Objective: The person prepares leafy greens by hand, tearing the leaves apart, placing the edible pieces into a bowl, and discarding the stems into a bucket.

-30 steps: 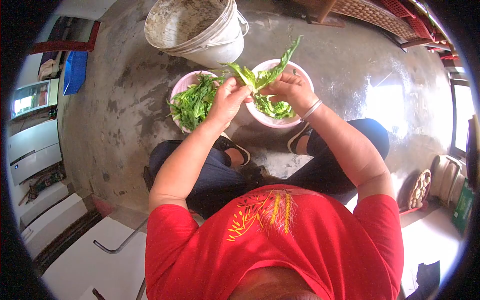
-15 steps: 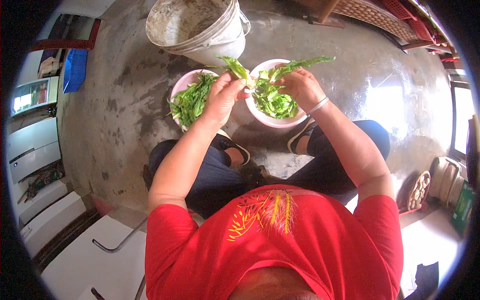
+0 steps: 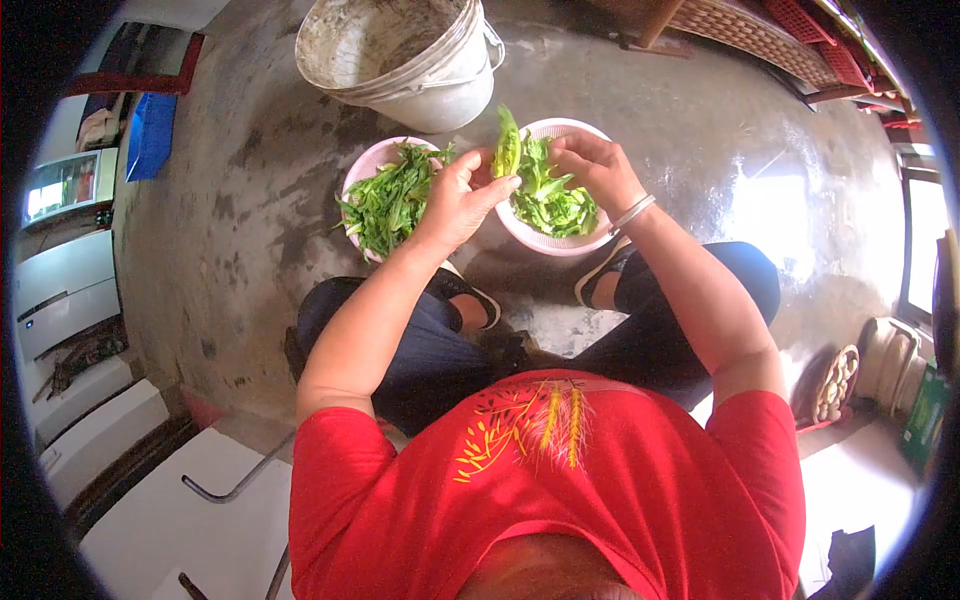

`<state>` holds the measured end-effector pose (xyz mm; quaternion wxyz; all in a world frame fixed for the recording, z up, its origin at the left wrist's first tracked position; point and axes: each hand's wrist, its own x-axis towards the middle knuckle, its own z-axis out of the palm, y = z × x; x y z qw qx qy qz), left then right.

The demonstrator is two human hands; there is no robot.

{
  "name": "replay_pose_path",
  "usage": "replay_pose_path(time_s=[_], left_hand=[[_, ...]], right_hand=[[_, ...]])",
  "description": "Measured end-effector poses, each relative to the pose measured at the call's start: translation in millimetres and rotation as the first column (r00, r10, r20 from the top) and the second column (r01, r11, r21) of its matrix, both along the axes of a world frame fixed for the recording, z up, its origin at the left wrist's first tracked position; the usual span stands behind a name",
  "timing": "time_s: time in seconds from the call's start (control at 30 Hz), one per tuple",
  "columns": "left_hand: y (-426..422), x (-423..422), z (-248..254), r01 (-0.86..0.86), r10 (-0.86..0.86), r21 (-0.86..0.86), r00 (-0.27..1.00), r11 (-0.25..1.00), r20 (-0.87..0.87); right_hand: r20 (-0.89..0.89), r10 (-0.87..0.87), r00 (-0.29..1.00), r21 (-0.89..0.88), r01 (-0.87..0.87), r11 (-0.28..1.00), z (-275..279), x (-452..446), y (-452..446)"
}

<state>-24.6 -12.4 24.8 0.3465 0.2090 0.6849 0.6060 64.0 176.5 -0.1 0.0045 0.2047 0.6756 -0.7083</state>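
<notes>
My left hand (image 3: pixel 468 200) is closed on a leafy green stalk (image 3: pixel 507 145), its pale green leaf standing up past the fingertips. Over the right-hand pink basin (image 3: pixel 545 246) is my right hand (image 3: pixel 600 172), a bangle on its wrist. Its fingers are bent and look apart, with nothing visible in them. Torn green leaves (image 3: pixel 562 212) lie in that basin, just below the hand. To the left, another pink basin (image 3: pixel 362 160) holds a heap of long, darker leafy greens (image 3: pixel 385 205), close beside my left hand.
A stained white bucket (image 3: pixel 430 100) with a handle stands behind the basins on the concrete floor (image 3: pixel 240 220). My feet and knees are just in front of the basins. A bent metal bar (image 3: pixel 235 492) is at lower left, a woven piece of furniture (image 3: pixel 755 40) at upper right.
The leaf piece in my right hand has left its fingers, and more leaf lies in the right basin. In my left hand, the stalk has swung from leaning left to nearly upright.
</notes>
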Motion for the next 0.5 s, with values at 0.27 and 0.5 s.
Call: replay_pose_path(time_s=[0.27, 0.5], left_hand=[[1.0, 0.9, -5.0, 0.107, -0.130, -0.142, 0.978, 0.984, -0.165], [6.1, 5.7, 5.3, 0.122, -0.128, -0.111, 0.990, 0.986, -0.051]], right_hand=[[-0.127, 0.103, 0.987, 0.002, -0.104, 0.995, 12.3, 3.0, -14.5], [-0.083, 0.132, 0.988, -0.091, -0.139, 0.986, 19.6, 5.9, -9.3]])
